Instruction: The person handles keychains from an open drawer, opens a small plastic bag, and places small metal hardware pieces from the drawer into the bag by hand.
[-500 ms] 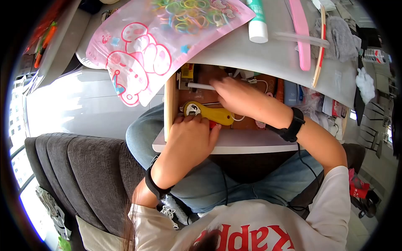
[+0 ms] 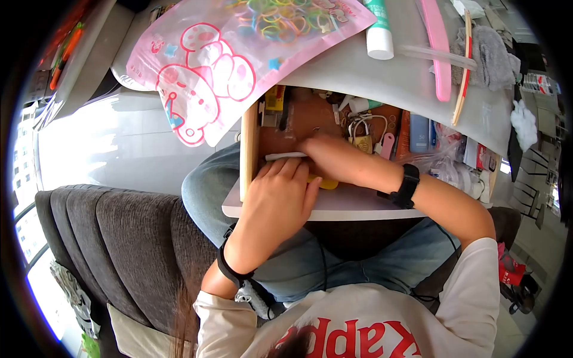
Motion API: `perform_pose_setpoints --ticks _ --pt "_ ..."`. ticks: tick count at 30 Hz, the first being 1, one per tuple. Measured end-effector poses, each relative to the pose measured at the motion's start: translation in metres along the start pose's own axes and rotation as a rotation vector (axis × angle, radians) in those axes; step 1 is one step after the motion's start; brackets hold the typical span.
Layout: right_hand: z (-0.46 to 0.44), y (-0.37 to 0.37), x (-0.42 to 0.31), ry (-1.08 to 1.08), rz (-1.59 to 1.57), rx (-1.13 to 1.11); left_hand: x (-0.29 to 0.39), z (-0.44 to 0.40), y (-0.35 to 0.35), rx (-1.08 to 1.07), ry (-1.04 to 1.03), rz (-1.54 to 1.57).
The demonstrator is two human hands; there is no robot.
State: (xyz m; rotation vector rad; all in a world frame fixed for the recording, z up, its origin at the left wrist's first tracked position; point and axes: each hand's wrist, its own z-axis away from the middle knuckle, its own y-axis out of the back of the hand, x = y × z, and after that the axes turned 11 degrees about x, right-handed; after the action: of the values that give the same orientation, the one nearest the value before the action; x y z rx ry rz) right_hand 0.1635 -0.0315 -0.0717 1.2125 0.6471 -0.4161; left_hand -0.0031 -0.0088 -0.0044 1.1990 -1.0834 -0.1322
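Both of my hands are at an open drawer (image 2: 352,203) below the grey desk. My left hand (image 2: 277,188) lies over the drawer's front left part with its fingers extended, above a yellow tool (image 2: 327,184) that is mostly covered. My right hand (image 2: 322,152) reaches inside, its fingers curled at the end of a white stick-like item (image 2: 285,156) beside my left fingertips. Those right fingers are largely hidden. Right of them lie a brass padlock (image 2: 362,142), a white cable (image 2: 360,122) and a pink item (image 2: 387,145).
A pink bag of colourful bands (image 2: 209,77) overhangs the desk's left edge. On the desk (image 2: 340,65) are a white-capped tube (image 2: 379,45), a pink strip (image 2: 440,59), a red-and-wood stick (image 2: 463,77) and a grey cloth (image 2: 489,59). The drawer's right side holds plastic bags (image 2: 444,161).
My right hand has moved toward the drawer front, bringing the white item down beside my left hand. The yellow tool is now mostly covered, and the padlock shows.
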Motion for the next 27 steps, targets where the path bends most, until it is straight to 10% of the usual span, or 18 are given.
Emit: perform_pose_setpoints --ticks 5,14,19,27 --pt "-0.006 0.013 -0.008 -0.198 -0.213 -0.066 -0.004 0.0 -0.002 -0.056 0.022 -0.057" --pt "-0.005 0.021 -0.01 0.074 -0.258 -0.087 0.003 -0.01 0.009 -0.289 0.172 0.019" --pt "-0.02 0.021 0.001 0.135 -0.316 -0.019 -0.004 -0.001 -0.004 -0.015 -0.014 -0.033" --pt "-0.048 0.011 -0.017 0.337 0.362 0.134 -0.006 -0.006 -0.005 -0.195 0.058 -0.092"
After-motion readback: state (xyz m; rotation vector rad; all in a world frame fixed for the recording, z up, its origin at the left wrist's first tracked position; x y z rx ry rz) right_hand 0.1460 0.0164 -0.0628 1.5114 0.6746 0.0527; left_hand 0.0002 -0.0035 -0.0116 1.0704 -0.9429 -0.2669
